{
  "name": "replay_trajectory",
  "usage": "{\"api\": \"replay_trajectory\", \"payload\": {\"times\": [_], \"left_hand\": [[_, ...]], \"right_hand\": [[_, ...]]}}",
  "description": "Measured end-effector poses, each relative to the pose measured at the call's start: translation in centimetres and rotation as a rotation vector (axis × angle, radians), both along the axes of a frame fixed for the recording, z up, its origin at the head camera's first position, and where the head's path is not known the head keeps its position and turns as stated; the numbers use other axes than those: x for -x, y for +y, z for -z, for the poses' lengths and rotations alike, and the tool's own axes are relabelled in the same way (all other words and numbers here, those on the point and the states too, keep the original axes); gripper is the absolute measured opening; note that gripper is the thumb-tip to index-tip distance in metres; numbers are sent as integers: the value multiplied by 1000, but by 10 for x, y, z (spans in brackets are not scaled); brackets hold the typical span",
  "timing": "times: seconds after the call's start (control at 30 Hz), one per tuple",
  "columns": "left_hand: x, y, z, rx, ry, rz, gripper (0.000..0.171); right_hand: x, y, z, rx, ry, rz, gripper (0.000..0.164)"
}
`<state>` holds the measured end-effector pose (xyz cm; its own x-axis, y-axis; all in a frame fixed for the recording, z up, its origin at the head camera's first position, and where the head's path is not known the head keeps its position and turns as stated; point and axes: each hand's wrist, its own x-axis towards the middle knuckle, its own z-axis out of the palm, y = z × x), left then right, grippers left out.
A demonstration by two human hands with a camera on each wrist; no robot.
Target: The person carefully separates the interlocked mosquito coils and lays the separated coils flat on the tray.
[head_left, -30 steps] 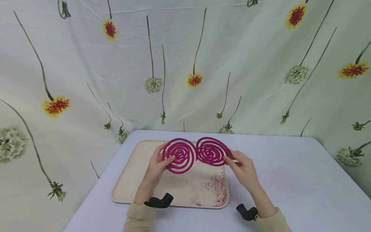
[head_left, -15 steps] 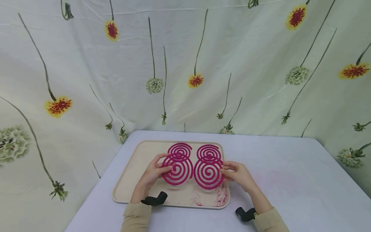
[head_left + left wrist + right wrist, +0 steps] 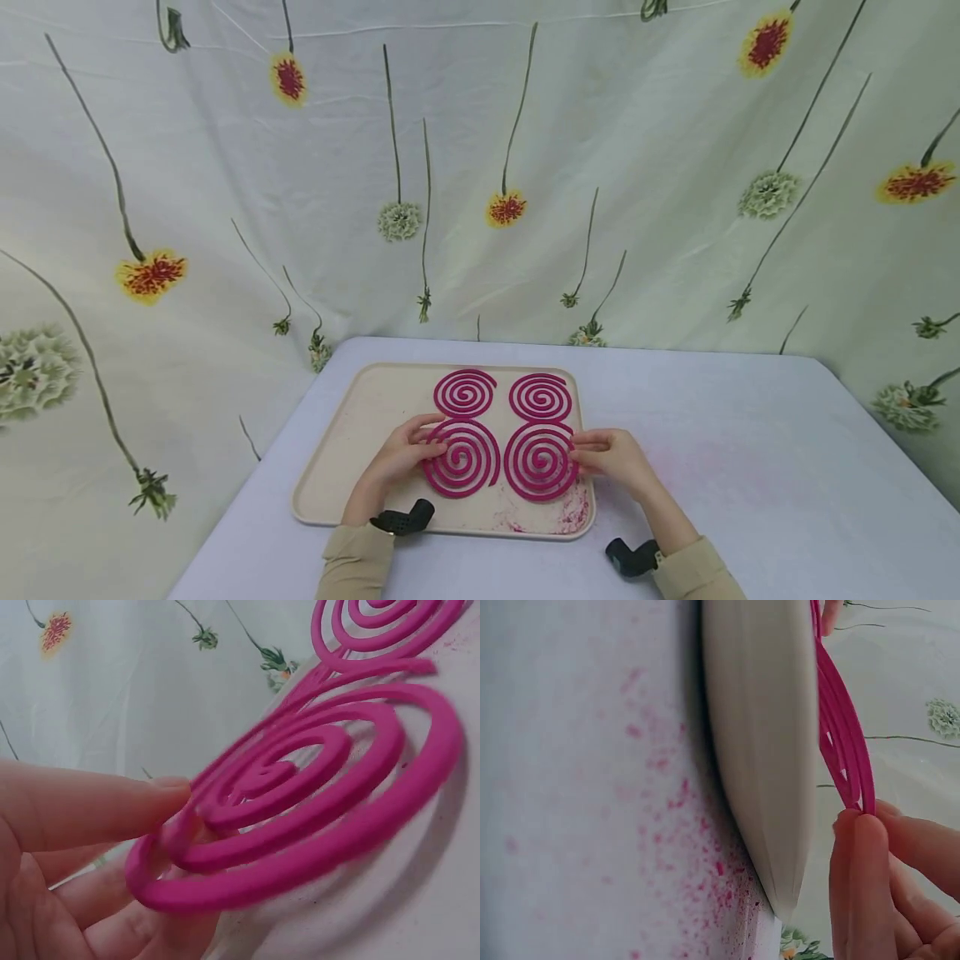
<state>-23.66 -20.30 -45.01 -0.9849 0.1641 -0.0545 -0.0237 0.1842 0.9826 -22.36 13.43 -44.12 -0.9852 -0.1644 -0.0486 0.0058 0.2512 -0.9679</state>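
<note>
My left hand (image 3: pixel 401 454) pinches the outer left rim of a magenta mosquito coil (image 3: pixel 459 458). In the left wrist view that mosquito coil (image 3: pixel 225 892) tilts over the tray, casting a shadow, with the thumb on top and fingers beneath. A second coil (image 3: pixel 541 461) is held at its right rim by my right hand (image 3: pixel 618 457). The right wrist view has this coil (image 3: pixel 845 727) pinched between thumb and fingers, raised at the tray's edge. Behind them, two more coils, left (image 3: pixel 465 394) and right (image 3: pixel 541 397), lie on the beige tray (image 3: pixel 352 450).
Magenta crumbs (image 3: pixel 573 504) stain the tray's front right corner, and more dust (image 3: pixel 720 866) speckles the white table (image 3: pixel 720 467) beside it. A flower-printed cloth (image 3: pixel 450 275) hangs behind the table. Each wrist carries a black device.
The two held coils have come down and toward me from a raised position, exposing the two coils lying behind. Over the last half second they sank a little further, both hands still gripping.
</note>
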Motion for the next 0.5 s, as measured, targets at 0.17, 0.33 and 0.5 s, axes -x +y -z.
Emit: {"api": "replay_trajectory", "payload": {"times": [0.17, 0.33, 0.5], "left_hand": [[-2, 2, -3, 199, 37, -86, 45], [-8, 4, -14, 498, 153, -119, 41], [-16, 7, -25, 676, 213, -119, 40]], "right_hand": [[-6, -7, -3, -185, -17, 64, 28], [-8, -8, -6, -274, -23, 75, 32], [-11, -6, -14, -315, -5, 80, 36]]}}
